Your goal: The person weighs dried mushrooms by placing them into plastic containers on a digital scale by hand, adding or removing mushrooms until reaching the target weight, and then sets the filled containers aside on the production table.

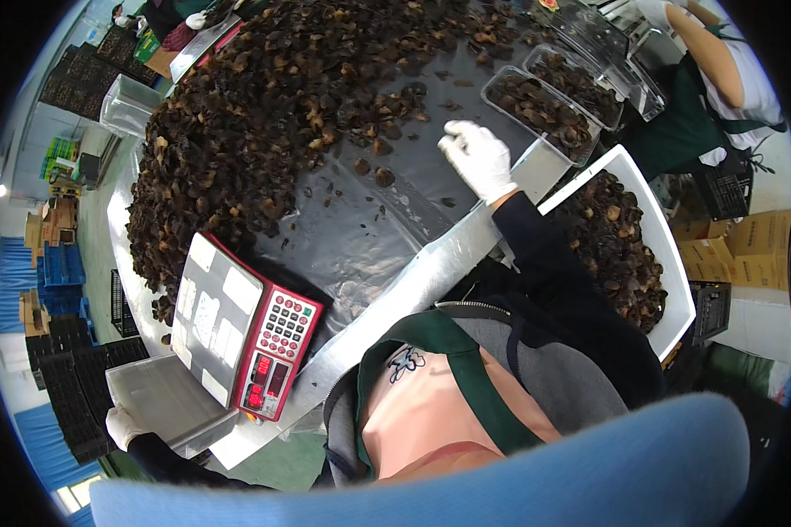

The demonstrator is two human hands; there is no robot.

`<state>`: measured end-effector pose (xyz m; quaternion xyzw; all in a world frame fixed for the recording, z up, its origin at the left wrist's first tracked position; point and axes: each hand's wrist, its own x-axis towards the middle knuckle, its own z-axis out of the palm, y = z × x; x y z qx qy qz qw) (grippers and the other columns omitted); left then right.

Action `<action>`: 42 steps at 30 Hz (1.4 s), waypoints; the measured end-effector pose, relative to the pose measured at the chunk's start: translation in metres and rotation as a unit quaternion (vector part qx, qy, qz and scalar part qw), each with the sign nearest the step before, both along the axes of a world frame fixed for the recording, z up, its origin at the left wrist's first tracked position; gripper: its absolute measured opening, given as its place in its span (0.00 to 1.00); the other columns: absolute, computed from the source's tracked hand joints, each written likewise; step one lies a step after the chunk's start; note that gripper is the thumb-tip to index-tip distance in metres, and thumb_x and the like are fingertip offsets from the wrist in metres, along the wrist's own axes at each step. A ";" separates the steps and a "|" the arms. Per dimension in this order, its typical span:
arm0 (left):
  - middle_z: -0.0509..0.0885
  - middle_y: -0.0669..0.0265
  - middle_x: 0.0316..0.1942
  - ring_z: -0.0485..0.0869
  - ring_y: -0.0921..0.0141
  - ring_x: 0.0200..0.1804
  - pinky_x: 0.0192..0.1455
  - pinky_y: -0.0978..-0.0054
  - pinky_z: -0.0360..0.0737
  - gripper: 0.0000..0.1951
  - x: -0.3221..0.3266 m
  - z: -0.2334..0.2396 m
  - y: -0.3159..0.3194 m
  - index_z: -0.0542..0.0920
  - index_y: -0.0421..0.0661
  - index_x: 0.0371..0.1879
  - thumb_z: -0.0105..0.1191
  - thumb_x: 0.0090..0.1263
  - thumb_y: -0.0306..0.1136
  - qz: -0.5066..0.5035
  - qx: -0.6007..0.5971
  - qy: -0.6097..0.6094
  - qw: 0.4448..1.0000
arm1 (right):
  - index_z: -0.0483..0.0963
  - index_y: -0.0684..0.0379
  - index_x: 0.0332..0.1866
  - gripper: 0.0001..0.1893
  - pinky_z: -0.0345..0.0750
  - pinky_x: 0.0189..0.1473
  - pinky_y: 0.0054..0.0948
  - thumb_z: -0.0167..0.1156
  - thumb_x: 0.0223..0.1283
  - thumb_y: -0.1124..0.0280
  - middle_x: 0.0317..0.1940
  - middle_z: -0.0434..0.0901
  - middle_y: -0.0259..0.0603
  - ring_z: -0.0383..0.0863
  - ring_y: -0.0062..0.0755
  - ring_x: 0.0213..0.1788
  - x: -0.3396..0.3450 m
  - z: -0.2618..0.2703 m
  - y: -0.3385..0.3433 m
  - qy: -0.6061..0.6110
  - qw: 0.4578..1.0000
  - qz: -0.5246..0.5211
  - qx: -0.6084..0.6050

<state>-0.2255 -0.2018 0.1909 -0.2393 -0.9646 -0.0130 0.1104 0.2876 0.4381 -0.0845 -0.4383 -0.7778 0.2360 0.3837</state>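
Observation:
My left hand (124, 427), in a white glove, is at the lower left, its fingers on the outer edge of a stack of clear plastic trays (171, 402). Beside the trays stands a red digital weighing scale (280, 349) with a lit display and no tray on its platform. My right hand (478, 158), gloved in white and slightly blurred, hangs over the metal table (362, 244) with its fingers curled; no object shows in it. A large heap of dark brown, wood-ear-like mushrooms (270, 99) lies ahead. Two filled clear trays (537, 115) sit right of my right hand.
A white tub (675, 283) of the same dark pieces stands at my right. A co-worker's arm (712, 53) is at the upper right, another co-worker at the upper left. More clear trays (128, 105) stand beyond the heap. Cardboard boxes (755, 250) are at the far right.

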 end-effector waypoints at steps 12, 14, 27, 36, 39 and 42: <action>0.83 0.65 0.33 0.85 0.63 0.34 0.31 0.64 0.82 0.09 0.128 -0.080 0.158 0.83 0.51 0.36 0.58 0.72 0.43 -0.130 -0.012 0.409 0.903 | 0.82 0.60 0.42 0.13 0.81 0.53 0.35 0.53 0.60 0.87 0.40 0.85 0.43 0.85 0.44 0.48 -0.015 -0.032 0.018 -0.001 0.989 0.127 0.074; 0.84 0.67 0.32 0.85 0.64 0.30 0.29 0.66 0.82 0.02 0.167 -0.125 0.190 0.84 0.56 0.36 0.60 0.71 0.32 -0.216 0.050 0.327 0.919 | 0.82 0.61 0.45 0.11 0.82 0.54 0.33 0.54 0.64 0.85 0.42 0.85 0.44 0.87 0.45 0.49 -0.048 -0.025 0.030 0.032 0.986 0.149 0.063; 0.85 0.51 0.52 0.86 0.57 0.52 0.56 0.64 0.84 0.28 0.267 -0.204 0.249 0.81 0.49 0.63 0.59 0.63 0.14 -0.231 0.254 0.156 0.926 | 0.62 0.36 0.80 0.50 0.75 0.68 0.51 0.75 0.50 0.42 0.78 0.62 0.50 0.71 0.56 0.71 -0.209 0.012 0.050 -0.232 0.939 0.236 0.095; 0.84 0.62 0.39 0.78 0.76 0.36 0.43 0.80 0.73 0.08 0.298 -0.219 0.297 0.84 0.28 0.45 0.58 0.72 0.19 -0.121 0.727 -0.381 0.558 | 0.81 0.46 0.53 0.16 0.81 0.56 0.38 0.70 0.63 0.57 0.48 0.81 0.33 0.81 0.39 0.56 -0.267 -0.007 0.065 -0.013 0.934 0.337 0.114; 0.84 0.62 0.39 0.78 0.75 0.36 0.44 0.79 0.73 0.08 0.288 -0.225 0.293 0.84 0.28 0.45 0.59 0.72 0.21 -0.143 0.733 -0.381 0.545 | 0.67 0.35 0.77 0.42 0.73 0.71 0.49 0.74 0.55 0.46 0.75 0.68 0.44 0.69 0.53 0.74 -0.303 0.023 0.061 -0.110 0.923 0.330 0.166; 0.84 0.61 0.38 0.78 0.75 0.36 0.45 0.78 0.74 0.09 0.286 -0.226 0.289 0.84 0.28 0.45 0.60 0.72 0.21 -0.129 0.729 -0.384 0.551 | 0.57 0.25 0.81 0.53 0.66 0.74 0.62 0.76 0.48 0.37 0.84 0.50 0.49 0.56 0.60 0.81 -0.338 0.023 0.045 -0.151 0.897 0.399 0.114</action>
